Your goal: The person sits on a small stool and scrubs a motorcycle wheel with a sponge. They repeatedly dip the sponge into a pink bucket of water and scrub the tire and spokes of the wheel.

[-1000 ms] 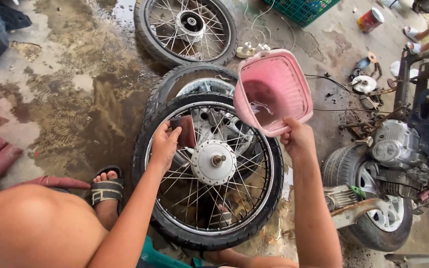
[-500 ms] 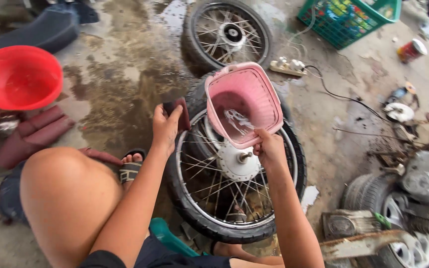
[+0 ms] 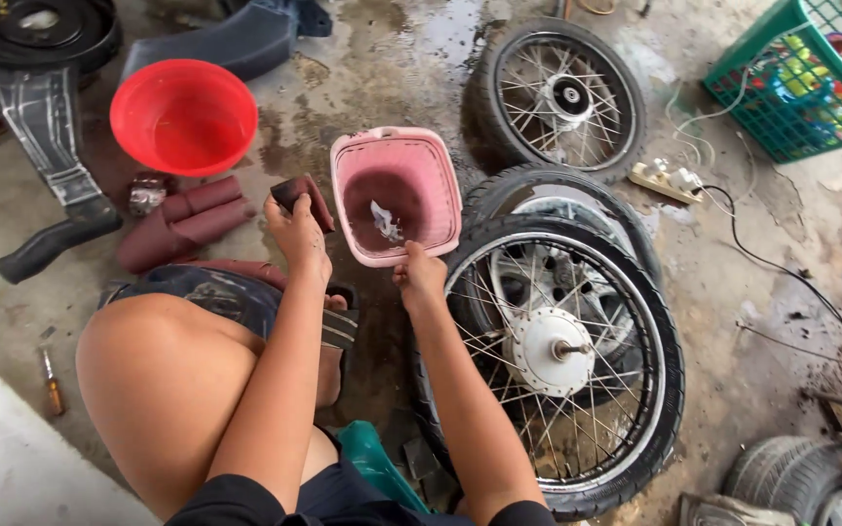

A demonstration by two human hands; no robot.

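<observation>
Right hand (image 3: pixel 419 278) gripping the near rim of a pink bucket (image 3: pixel 397 195), left hand (image 3: pixel 296 229) just beside it closed on a dark red pad (image 3: pixel 302 195), mid-wash over a spoked wheel (image 3: pixel 557 356) lying right of both, wetting likely next.

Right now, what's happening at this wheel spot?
A person crouches on wet concrete beside a spoked wheel that lies on another tyre. The right hand grips the near rim of a pink basket, held just left of the wheel. The left hand holds a folded dark red-brown piece, apparently sandpaper, beside the basket. A red basin sits further left.
</observation>
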